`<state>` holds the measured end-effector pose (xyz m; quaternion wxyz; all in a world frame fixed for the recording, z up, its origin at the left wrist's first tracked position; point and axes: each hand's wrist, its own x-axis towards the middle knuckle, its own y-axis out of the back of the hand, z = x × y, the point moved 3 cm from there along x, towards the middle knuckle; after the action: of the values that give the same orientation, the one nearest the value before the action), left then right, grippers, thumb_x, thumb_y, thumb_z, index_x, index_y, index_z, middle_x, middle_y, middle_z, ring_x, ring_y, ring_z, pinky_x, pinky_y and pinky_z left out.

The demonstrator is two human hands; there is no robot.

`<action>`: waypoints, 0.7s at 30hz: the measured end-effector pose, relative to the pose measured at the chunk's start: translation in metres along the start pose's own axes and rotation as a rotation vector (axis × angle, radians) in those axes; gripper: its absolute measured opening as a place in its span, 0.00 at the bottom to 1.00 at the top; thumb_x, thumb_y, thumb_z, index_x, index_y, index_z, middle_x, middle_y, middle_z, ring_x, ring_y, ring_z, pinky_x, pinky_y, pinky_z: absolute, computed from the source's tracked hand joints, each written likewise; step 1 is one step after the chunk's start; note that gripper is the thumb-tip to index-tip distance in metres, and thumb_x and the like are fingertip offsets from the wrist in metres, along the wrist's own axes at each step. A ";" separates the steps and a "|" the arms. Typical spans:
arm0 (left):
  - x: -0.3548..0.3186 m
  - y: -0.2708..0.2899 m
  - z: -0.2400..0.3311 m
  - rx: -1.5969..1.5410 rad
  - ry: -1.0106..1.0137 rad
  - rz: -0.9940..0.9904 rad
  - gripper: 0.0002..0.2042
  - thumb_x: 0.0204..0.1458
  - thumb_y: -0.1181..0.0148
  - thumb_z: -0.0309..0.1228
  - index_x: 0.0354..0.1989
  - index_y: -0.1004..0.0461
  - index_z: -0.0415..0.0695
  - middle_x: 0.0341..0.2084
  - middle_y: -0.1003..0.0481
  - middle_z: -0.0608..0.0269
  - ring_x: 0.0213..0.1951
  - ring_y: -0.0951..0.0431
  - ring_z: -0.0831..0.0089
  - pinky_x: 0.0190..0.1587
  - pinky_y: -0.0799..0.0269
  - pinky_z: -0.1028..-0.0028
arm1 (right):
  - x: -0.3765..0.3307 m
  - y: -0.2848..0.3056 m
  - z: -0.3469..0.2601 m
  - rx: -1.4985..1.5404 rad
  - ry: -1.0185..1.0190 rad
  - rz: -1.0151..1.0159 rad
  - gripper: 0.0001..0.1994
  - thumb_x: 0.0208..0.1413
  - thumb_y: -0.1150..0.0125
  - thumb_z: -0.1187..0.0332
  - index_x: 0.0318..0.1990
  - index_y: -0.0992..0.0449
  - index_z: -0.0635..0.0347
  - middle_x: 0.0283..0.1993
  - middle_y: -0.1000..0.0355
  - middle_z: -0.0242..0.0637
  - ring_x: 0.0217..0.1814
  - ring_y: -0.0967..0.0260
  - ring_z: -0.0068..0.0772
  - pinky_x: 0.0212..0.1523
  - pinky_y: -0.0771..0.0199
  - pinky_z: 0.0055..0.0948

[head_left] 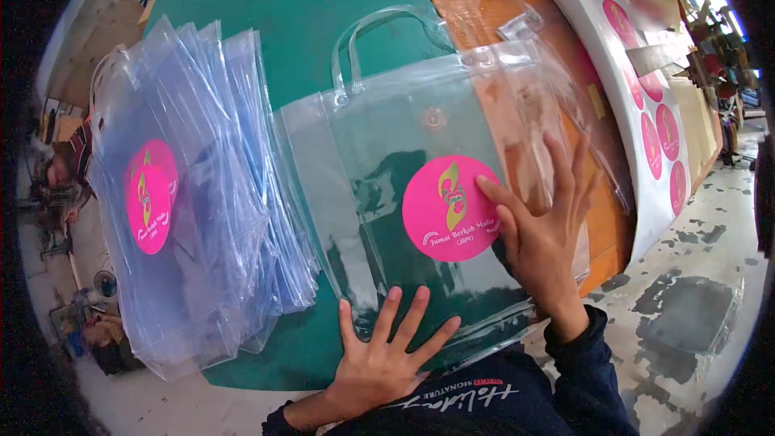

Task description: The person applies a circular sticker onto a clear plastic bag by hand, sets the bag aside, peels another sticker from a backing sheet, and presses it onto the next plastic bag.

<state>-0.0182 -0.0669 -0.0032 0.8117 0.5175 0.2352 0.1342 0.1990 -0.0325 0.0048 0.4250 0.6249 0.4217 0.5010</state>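
Clear plastic bag (379, 182) lies flat on the green table (250, 0), directly in front of the person, its right part over the orange-brown board (609, 254); long axis can't be judged well, body looks near square and slightly turned; handle (352, 52) end points away from the person, opposite edge is nearest the body.

Key relation: round pink sticker (452, 208) sits on the bag right of centre, just left of the right hand (545, 238); that hand is the nearer one, index fingertip on the sticker's right rim, thumb tip just beside it; its other fingers fan out over the bag, apart, not clamped; how hard it presses, can't tell.

Left hand (383, 367) is at the near edge, below and left of the sticker; fingers spread, tips on the plastic, gripping nothing.

Containers: bag is see-through, table colours show through, no contents made out; pile of clear bags (222, 194) to the left, pink disc (151, 196) showing on it; white sticker sheet (593, 40) far right, carrying more pink rounds (667, 132).
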 end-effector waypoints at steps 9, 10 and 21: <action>0.000 -0.002 -0.001 0.006 0.003 -0.015 0.45 0.27 0.33 0.55 0.62 0.44 0.74 0.66 0.56 0.49 0.66 0.59 0.45 0.51 0.65 0.24 | -0.004 0.001 0.004 -0.014 -0.131 0.143 0.11 0.51 0.43 0.61 0.43 0.23 0.34 0.68 0.55 0.44 0.72 0.74 0.62 0.62 0.80 0.68; 0.000 -0.002 0.000 0.018 -0.005 0.006 0.45 0.27 0.33 0.55 0.62 0.44 0.74 0.66 0.56 0.49 0.66 0.59 0.45 0.51 0.65 0.24 | -0.004 0.002 0.005 -0.030 -0.120 0.128 0.11 0.51 0.43 0.61 0.43 0.23 0.34 0.68 0.55 0.44 0.72 0.74 0.62 0.62 0.80 0.68; -0.002 -0.005 -0.001 0.023 0.013 -0.033 0.44 0.27 0.34 0.56 0.61 0.44 0.75 0.65 0.53 0.49 0.66 0.59 0.44 0.51 0.65 0.24 | -0.004 0.000 -0.002 -0.119 -0.168 0.095 0.10 0.55 0.47 0.63 0.42 0.22 0.36 0.64 0.50 0.42 0.73 0.73 0.55 0.64 0.78 0.63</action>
<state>-0.0202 -0.0686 -0.0073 0.8062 0.5221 0.2503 0.1214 0.1967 -0.0361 0.0045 0.4710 0.6578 0.3240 0.4904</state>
